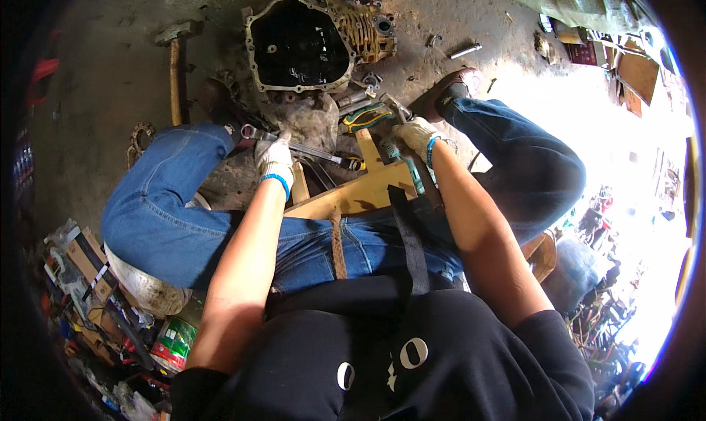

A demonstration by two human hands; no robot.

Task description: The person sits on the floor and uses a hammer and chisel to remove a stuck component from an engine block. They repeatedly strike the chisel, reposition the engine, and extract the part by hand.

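My left hand (pixel 274 158), in a pale work glove, is closed around a long metal wrench (pixel 316 152). The wrench's ring end shows on the left of the glove, and its shaft runs out to the right. My right hand (pixel 417 136), gloved too, grips a tool with a metal head (pixel 397 109); much of its handle is hidden by the glove and forearm. Pliers with yellow and green handles (pixel 368 117) lie between the hands. Beyond them sits a grimy metal gearbox housing (pixel 351 47), its wide opening dark and oily inside. A dirty rag (pixel 309 123) lies against its near side.
A wooden frame (pixel 353 194) stands between my legs. On the left lies a wooden-handled hammer (pixel 175 75); a metal socket (pixel 465 51) is at the far right. Cluttered parts and a green-red can (pixel 173 344) fill the lower left. Cardboard (pixel 638 75) stands at the right.
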